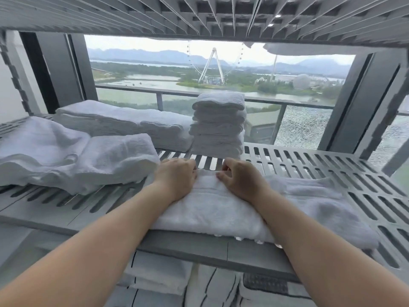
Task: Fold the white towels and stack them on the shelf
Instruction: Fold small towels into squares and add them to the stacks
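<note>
White towel (210, 209) lies part-folded at the front of the slatted shelf (309, 165). Left grip (177, 176) and right grip (240, 178) both pinch its far hem. We judge it soft, light and floppy: hold the corners, the middle sags.

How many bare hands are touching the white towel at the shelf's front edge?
2. The left hand grips the far edge of the white folded towel; the right hand pinches it alongside.
</note>
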`<action>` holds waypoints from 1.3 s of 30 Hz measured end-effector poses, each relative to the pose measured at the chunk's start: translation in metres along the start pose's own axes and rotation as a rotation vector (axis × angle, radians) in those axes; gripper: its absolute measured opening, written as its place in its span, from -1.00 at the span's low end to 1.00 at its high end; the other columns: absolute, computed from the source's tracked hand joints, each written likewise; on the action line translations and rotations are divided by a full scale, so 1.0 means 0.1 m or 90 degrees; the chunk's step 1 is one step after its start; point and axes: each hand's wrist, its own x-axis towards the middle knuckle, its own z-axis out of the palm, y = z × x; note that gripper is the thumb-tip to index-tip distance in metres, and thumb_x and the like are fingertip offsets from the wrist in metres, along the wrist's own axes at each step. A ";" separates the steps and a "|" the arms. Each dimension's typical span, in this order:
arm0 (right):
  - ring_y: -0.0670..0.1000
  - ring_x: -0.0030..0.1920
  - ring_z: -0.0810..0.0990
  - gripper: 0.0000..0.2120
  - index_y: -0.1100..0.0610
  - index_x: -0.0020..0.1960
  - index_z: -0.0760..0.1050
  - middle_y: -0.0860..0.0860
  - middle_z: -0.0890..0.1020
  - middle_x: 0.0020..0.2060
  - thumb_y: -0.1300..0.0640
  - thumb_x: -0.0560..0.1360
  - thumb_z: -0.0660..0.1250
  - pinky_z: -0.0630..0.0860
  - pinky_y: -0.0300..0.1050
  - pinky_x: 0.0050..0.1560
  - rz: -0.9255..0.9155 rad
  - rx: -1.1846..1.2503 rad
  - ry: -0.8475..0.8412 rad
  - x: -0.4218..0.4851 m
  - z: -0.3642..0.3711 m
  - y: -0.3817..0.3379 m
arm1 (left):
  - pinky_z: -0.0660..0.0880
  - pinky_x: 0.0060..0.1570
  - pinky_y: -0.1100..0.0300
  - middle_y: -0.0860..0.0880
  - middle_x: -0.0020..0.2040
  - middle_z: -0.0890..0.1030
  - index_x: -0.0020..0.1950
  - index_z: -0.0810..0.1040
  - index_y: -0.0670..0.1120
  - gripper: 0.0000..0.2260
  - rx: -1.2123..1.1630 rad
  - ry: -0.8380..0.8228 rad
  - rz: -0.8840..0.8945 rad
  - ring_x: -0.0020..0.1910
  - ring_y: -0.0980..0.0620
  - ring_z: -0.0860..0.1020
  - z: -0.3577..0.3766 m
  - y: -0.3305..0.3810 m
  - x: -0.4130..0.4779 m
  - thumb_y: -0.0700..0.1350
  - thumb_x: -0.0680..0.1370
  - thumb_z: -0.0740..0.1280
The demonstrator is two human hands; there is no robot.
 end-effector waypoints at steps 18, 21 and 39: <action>0.12 0.08 0.58 -0.81 0.00 0.04 0.58 0.07 0.65 0.03 -0.01 0.53 0.23 0.49 -0.02 0.10 -0.010 -0.001 -0.054 -0.11 -0.38 0.68 | 0.38 -0.26 0.20 0.10 -0.29 0.63 -0.20 0.68 0.01 -0.83 -0.319 0.024 -0.252 -0.24 0.07 0.56 -0.12 0.28 0.19 0.08 0.41 0.52; 0.16 0.05 0.60 -0.78 0.06 0.10 0.59 0.10 0.67 0.02 0.01 0.54 0.26 0.46 -0.05 0.02 -0.043 0.011 -0.057 0.01 -0.30 0.39 | 0.48 -0.32 0.25 0.05 -0.41 0.63 -0.22 0.66 -0.06 -0.86 -0.461 -0.005 -0.280 -0.39 0.07 0.56 -0.16 0.22 0.14 -0.03 0.44 0.54; -0.06 -0.30 0.48 -0.78 0.00 -0.38 0.48 -0.14 0.51 -0.45 0.16 0.43 0.33 0.38 -0.22 -0.33 0.076 0.229 -0.060 0.26 0.11 -0.03 | 0.50 0.04 0.27 0.09 -0.09 0.69 -0.02 0.69 -0.01 -0.88 -0.328 -0.101 -0.114 -0.08 0.13 0.61 -0.18 -0.13 -0.11 -0.16 0.49 0.42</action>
